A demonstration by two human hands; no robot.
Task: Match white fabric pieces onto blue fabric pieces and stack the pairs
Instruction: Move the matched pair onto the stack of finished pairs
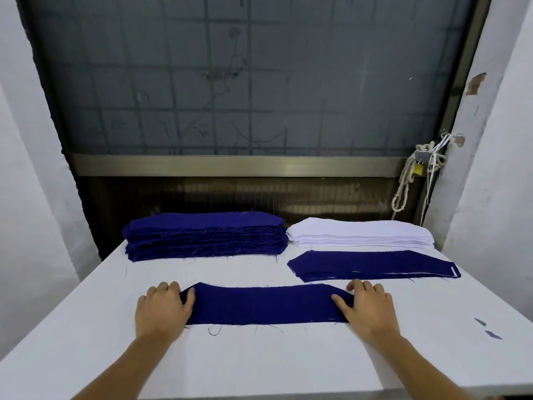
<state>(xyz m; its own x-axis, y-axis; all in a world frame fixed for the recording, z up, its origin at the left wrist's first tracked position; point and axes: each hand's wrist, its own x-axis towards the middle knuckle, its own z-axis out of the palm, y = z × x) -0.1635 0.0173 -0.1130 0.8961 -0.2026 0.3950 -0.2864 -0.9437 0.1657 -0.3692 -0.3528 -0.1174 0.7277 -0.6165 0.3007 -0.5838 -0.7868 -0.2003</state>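
The left hand and right hand each pinch one end of one blue piece. Behind lie one blue stack, one white stack (thinner), and one paired pile.

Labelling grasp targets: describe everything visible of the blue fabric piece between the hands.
The long dark blue woven fabric piece lies flat on the white table. Its far corners are cut at an angle; loose threads fray from its edges. The left hand holds its left end and the right hand its right end, thumbs on top. Nothing white lies on it.
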